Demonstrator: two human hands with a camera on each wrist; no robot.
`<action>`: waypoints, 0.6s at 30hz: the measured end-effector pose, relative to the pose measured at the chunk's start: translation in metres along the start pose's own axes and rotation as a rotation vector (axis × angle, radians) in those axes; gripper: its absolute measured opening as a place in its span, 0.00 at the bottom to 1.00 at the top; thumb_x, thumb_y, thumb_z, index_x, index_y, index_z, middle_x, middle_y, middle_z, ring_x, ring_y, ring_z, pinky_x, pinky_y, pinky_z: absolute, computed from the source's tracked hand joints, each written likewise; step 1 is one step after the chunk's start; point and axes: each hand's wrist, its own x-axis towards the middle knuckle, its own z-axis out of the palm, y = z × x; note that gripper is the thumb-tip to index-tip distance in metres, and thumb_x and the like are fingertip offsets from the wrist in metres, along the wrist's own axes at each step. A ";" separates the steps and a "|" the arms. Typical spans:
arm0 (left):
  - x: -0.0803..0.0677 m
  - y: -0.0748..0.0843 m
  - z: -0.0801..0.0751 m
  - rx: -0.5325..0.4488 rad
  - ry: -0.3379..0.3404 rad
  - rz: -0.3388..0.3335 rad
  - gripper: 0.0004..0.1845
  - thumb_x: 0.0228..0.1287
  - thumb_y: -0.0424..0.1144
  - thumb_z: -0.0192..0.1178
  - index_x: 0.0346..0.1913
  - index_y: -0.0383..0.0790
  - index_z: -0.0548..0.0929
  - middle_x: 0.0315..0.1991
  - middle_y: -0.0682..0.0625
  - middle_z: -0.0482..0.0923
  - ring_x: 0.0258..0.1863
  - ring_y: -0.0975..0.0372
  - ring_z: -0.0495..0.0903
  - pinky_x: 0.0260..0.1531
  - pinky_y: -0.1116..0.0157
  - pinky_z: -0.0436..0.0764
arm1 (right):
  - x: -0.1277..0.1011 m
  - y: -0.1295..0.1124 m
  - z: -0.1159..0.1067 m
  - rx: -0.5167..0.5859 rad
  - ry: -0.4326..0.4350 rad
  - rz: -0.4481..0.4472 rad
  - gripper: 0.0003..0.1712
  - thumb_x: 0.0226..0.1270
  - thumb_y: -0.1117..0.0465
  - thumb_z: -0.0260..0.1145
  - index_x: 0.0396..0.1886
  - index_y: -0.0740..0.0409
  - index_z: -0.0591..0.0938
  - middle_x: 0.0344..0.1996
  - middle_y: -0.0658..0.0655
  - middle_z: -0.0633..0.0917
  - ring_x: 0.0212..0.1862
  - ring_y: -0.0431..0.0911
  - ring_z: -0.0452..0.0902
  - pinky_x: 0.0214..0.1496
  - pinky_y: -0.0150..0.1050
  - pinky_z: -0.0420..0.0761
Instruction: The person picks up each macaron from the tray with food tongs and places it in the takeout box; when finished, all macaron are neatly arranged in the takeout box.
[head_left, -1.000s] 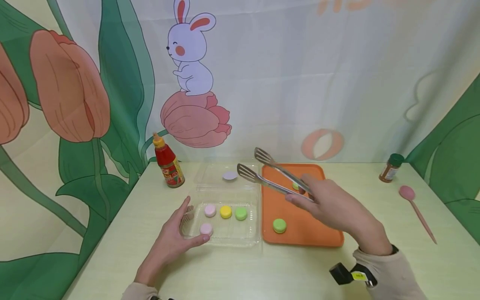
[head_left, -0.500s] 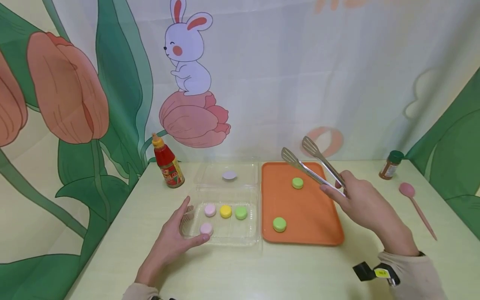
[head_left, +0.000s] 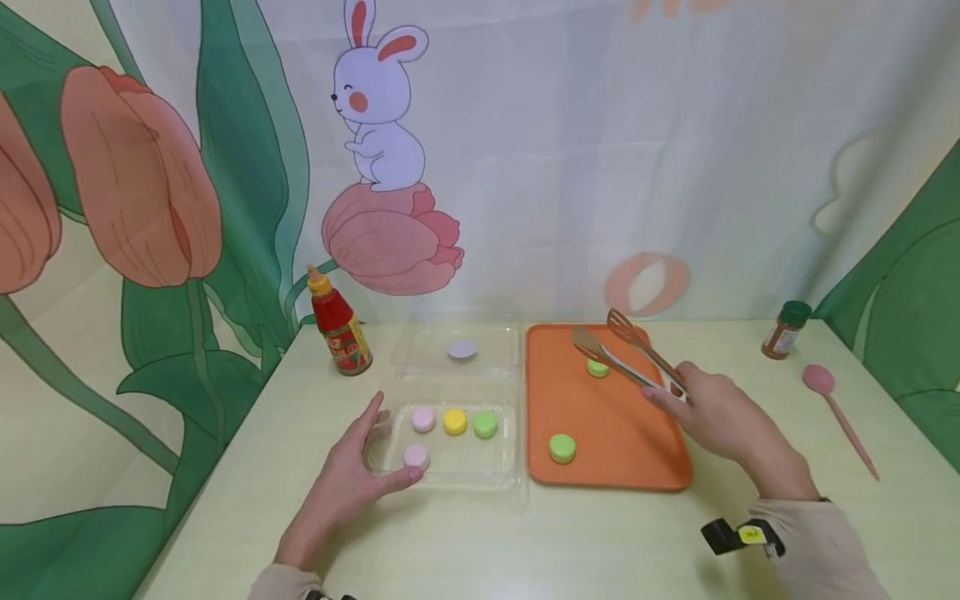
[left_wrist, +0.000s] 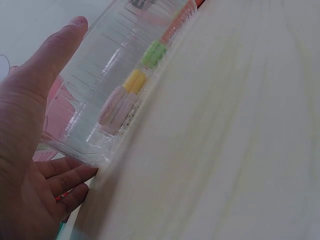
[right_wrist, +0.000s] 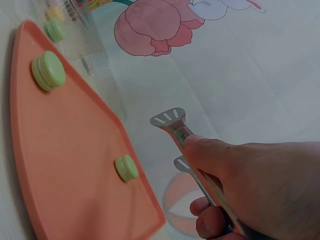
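My left hand (head_left: 347, 473) holds the left end of a clear plastic container (head_left: 468, 481), with the thumb along its front and the fingers at its side. Inside lie two pink macarons (head_left: 416, 457), a yellow macaron (head_left: 454, 422) and a green macaron (head_left: 485, 424). Metal tongs (head_left: 633, 372) are gripped in my right hand (head_left: 723, 417), their two slotted ends spread apart with nothing between them. In the head view the tongs overlap the back green macaron (head_left: 597, 368) on the orange tray (head_left: 600, 475). Another green macaron (head_left: 562, 448) sits near the tray's front left.
The container's lid (head_left: 420, 342) lies folded back, with a pale lilac round piece (head_left: 462, 350) on it. A red sauce bottle (head_left: 341, 329) stands at the back left. At the right are a spice jar (head_left: 786, 331) and a pink spoon (head_left: 840, 417). A printed curtain (head_left: 525, 167) hangs behind.
My right hand has moved the tongs to the right, then lowered them toward the back green macaron on the tray. The left hand has stayed at the container.
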 end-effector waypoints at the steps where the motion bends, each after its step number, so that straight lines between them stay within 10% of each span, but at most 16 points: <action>1: 0.000 0.000 0.000 0.002 -0.004 -0.005 0.69 0.43 0.68 0.80 0.84 0.66 0.45 0.80 0.50 0.61 0.78 0.50 0.62 0.75 0.37 0.58 | 0.001 0.002 0.002 0.000 -0.010 0.003 0.37 0.75 0.30 0.57 0.47 0.64 0.72 0.24 0.55 0.73 0.24 0.46 0.69 0.24 0.38 0.67; 18: 0.000 -0.003 0.000 0.006 0.008 0.026 0.69 0.43 0.67 0.80 0.85 0.64 0.46 0.79 0.50 0.62 0.78 0.51 0.62 0.75 0.38 0.59 | 0.007 0.023 0.021 0.025 -0.117 0.019 0.32 0.76 0.35 0.60 0.43 0.63 0.73 0.24 0.55 0.73 0.21 0.47 0.74 0.20 0.41 0.75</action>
